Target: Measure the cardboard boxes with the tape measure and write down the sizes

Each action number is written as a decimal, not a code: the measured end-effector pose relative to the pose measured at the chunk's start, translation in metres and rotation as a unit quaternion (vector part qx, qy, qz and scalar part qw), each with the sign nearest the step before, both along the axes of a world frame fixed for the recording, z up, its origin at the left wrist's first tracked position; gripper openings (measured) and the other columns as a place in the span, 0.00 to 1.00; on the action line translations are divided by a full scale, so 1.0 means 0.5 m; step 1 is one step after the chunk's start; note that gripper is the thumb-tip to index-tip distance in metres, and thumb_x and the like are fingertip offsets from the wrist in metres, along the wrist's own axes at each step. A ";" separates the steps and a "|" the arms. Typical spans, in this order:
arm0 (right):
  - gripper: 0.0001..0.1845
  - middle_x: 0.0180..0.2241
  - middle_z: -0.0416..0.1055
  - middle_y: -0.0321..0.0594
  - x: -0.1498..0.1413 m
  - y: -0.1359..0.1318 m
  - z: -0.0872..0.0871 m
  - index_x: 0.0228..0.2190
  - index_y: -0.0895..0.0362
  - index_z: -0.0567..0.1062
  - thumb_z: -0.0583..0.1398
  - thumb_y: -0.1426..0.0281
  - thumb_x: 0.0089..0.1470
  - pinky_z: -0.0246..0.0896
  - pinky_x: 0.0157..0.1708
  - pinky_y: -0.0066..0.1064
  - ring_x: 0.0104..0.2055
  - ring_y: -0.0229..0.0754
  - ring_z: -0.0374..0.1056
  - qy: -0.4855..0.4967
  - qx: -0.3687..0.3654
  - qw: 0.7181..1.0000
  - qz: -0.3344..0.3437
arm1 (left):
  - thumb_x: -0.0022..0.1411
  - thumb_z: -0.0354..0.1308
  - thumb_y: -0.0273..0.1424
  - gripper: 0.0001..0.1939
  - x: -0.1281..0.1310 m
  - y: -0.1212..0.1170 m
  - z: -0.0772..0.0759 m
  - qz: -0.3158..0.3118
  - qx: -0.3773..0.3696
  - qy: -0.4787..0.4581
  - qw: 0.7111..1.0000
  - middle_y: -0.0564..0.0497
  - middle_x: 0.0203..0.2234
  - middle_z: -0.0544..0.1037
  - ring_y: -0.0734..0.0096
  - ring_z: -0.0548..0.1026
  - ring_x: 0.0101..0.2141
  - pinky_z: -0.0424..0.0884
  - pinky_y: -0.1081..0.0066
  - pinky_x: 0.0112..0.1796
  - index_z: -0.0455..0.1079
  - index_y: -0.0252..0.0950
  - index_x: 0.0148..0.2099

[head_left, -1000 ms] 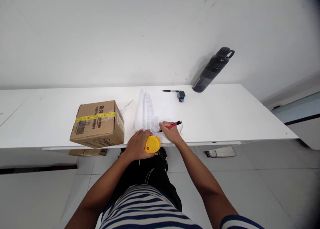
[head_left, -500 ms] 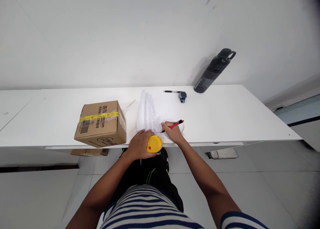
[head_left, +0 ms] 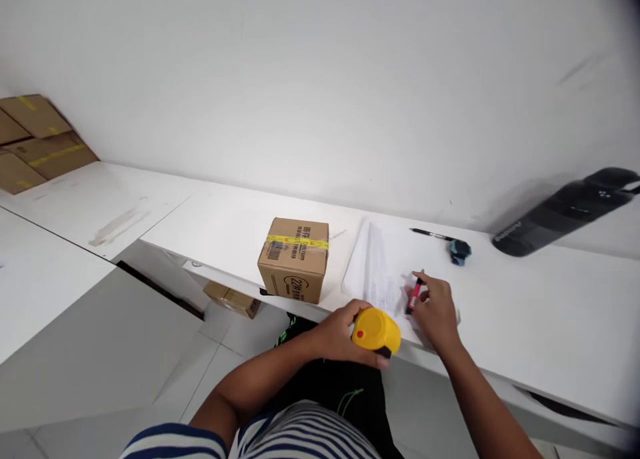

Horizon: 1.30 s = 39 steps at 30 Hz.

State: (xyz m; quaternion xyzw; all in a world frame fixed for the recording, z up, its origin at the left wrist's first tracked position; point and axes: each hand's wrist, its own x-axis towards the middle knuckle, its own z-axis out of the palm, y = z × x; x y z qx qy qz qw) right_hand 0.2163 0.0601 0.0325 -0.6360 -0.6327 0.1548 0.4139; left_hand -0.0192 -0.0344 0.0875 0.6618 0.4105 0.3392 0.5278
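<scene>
My left hand [head_left: 345, 335] is wrapped round a yellow tape measure [head_left: 376, 329] with a red dot and a black part, held at the table's front edge. In my right hand [head_left: 437, 309] is a red and black pen [head_left: 415, 295], gripped between thumb and fingers above the written-on sheets of paper [head_left: 373, 265]. Whether the pen's tip touches the paper I cannot tell. Left of the sheets stands a taped cardboard box [head_left: 295, 262] with printed writing.
Behind the papers lie a black pen [head_left: 431, 234] and a dark blue wristwatch [head_left: 459, 251]. A black bottle [head_left: 560, 212] stands at the right by the wall. Stacked cartons [head_left: 45, 142] are at the far left, and another box [head_left: 233, 299] sits below the white table [head_left: 215, 209].
My view has swung left, so the table's things appear further right. The right hand has turned the red pen more upright. The left hand, with the tape measure, has come off the papers.
</scene>
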 end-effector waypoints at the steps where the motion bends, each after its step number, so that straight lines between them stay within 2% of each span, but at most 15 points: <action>1: 0.32 0.48 0.67 0.52 -0.003 -0.001 0.002 0.56 0.58 0.68 0.58 0.58 0.50 0.65 0.44 0.48 0.31 0.45 0.66 -0.003 -0.023 1.000 0.001 | 0.36 0.75 0.45 0.46 -0.012 -0.017 0.015 -0.018 -0.030 -0.068 0.997 0.44 0.47 0.75 0.56 0.74 0.47 0.68 0.60 0.50 0.63 0.39 0.57; 3: 0.42 0.53 0.64 0.56 -0.014 -0.022 0.024 0.63 0.57 0.58 0.59 0.59 0.49 0.67 0.43 0.50 0.32 0.47 0.68 0.031 -0.058 0.998 0.025 | 0.32 0.77 0.44 0.49 -0.039 -0.042 0.043 -0.068 -0.060 -0.179 0.980 0.43 0.49 0.73 0.54 0.72 0.51 0.66 0.59 0.52 0.64 0.39 0.58; 5: 0.46 0.60 0.58 0.55 -0.032 -0.067 0.067 0.66 0.49 0.51 0.61 0.57 0.50 0.68 0.44 0.50 0.43 0.52 0.71 0.098 -0.063 0.984 0.134 | 0.30 0.77 0.45 0.53 -0.069 -0.054 0.065 -0.132 -0.090 -0.237 0.958 0.43 0.49 0.73 0.51 0.72 0.51 0.65 0.57 0.52 0.64 0.39 0.60; 7: 0.47 0.64 0.57 0.46 -0.056 -0.124 0.121 0.65 0.39 0.50 0.65 0.57 0.49 0.64 0.53 0.49 0.60 0.56 0.63 0.140 -0.113 0.916 0.358 | 0.34 0.73 0.52 0.53 -0.094 -0.054 0.075 -0.205 -0.148 -0.238 0.938 0.43 0.47 0.74 0.49 0.73 0.50 0.66 0.55 0.52 0.64 0.37 0.61; 8: 0.52 0.66 0.55 0.44 -0.071 -0.153 0.146 0.65 0.37 0.49 0.69 0.56 0.45 0.60 0.58 0.51 0.64 0.57 0.57 0.143 -0.133 0.879 0.435 | 0.35 0.70 0.56 0.53 -0.103 -0.051 0.077 -0.236 -0.178 -0.226 0.928 0.43 0.46 0.74 0.47 0.73 0.50 0.66 0.54 0.51 0.65 0.35 0.60; 10: 0.58 0.66 0.54 0.43 -0.105 -0.199 0.188 0.65 0.36 0.51 0.73 0.57 0.38 0.54 0.61 0.52 0.67 0.58 0.51 0.113 -0.154 0.845 0.499 | 0.37 0.66 0.61 0.52 -0.114 -0.045 0.074 -0.277 -0.210 -0.196 0.917 0.43 0.45 0.74 0.46 0.73 0.50 0.66 0.53 0.51 0.67 0.33 0.58; 11: 0.56 0.65 0.56 0.44 -0.124 -0.214 0.203 0.64 0.37 0.54 0.74 0.58 0.38 0.55 0.62 0.52 0.66 0.58 0.53 0.094 -0.165 0.838 0.511 | 0.36 0.66 0.61 0.51 -0.116 -0.042 0.070 -0.286 -0.210 -0.187 0.916 0.43 0.44 0.74 0.47 0.73 0.49 0.66 0.54 0.51 0.68 0.33 0.57; 14: 0.36 0.57 0.68 0.45 -0.173 -0.229 0.222 0.55 0.41 0.66 0.71 0.61 0.45 0.64 0.56 0.47 0.60 0.54 0.64 0.075 -0.155 0.852 0.494 | 0.39 0.62 0.64 0.48 -0.124 -0.041 0.058 -0.286 -0.187 -0.178 0.923 0.45 0.38 0.75 0.54 0.75 0.42 0.69 0.58 0.46 0.70 0.33 0.52; 17: 0.24 0.48 0.75 0.45 -0.196 -0.216 0.225 0.48 0.48 0.70 0.68 0.63 0.49 0.70 0.48 0.42 0.52 0.51 0.72 0.044 -0.078 0.886 0.454 | 0.46 0.56 0.65 0.43 -0.146 -0.050 0.052 -0.196 -0.148 -0.179 0.953 0.47 0.36 0.73 0.63 0.73 0.38 0.69 0.62 0.44 0.68 0.34 0.51; 21: 0.23 0.44 0.78 0.43 -0.205 -0.198 0.232 0.47 0.50 0.69 0.67 0.62 0.50 0.73 0.42 0.36 0.44 0.48 0.76 -0.031 0.034 0.888 0.457 | 0.51 0.64 0.54 0.32 -0.184 -0.070 0.060 -0.024 -0.096 -0.129 0.987 0.48 0.43 0.71 0.64 0.69 0.45 0.64 0.66 0.48 0.66 0.37 0.49; 27: 0.27 0.45 0.77 0.43 -0.219 -0.194 0.254 0.51 0.47 0.66 0.67 0.68 0.51 0.72 0.44 0.32 0.47 0.46 0.75 -0.008 0.086 0.847 0.525 | 0.48 0.68 0.47 0.23 -0.208 -0.092 0.101 0.030 -0.050 -0.043 0.997 0.52 0.38 0.70 0.67 0.67 0.41 0.64 0.69 0.45 0.67 0.37 0.38; 30: 0.27 0.46 0.75 0.43 -0.197 -0.178 0.270 0.50 0.46 0.68 0.67 0.72 0.50 0.73 0.43 0.33 0.47 0.46 0.74 0.014 0.080 0.848 0.524 | 0.53 0.66 0.44 0.18 -0.242 -0.087 0.130 0.060 -0.034 -0.060 0.996 0.51 0.38 0.69 0.69 0.69 0.39 0.65 0.69 0.41 0.65 0.36 0.33; 33: 0.28 0.44 0.74 0.42 -0.153 -0.137 0.275 0.48 0.46 0.69 0.69 0.72 0.46 0.74 0.42 0.38 0.47 0.48 0.73 0.092 0.088 0.894 0.430 | 0.61 0.59 0.42 0.15 -0.308 -0.065 0.170 0.120 -0.027 -0.120 0.985 0.51 0.35 0.69 0.70 0.70 0.36 0.67 0.69 0.37 0.65 0.37 0.31; 36: 0.29 0.44 0.71 0.41 -0.125 -0.077 0.269 0.47 0.47 0.70 0.72 0.68 0.43 0.74 0.38 0.38 0.44 0.47 0.72 0.178 0.093 0.942 0.271 | 0.60 0.58 0.42 0.15 -0.373 -0.018 0.217 0.251 0.058 -0.125 0.958 0.53 0.31 0.69 0.69 0.68 0.35 0.66 0.68 0.40 0.64 0.37 0.29; 39: 0.35 0.48 0.68 0.42 -0.140 -0.020 0.255 0.53 0.47 0.67 0.71 0.63 0.43 0.73 0.40 0.40 0.44 0.45 0.70 0.243 0.090 0.942 0.213 | 0.58 0.59 0.44 0.15 -0.403 0.048 0.247 0.301 0.079 -0.062 0.948 0.53 0.30 0.69 0.67 0.68 0.36 0.64 0.68 0.41 0.64 0.38 0.31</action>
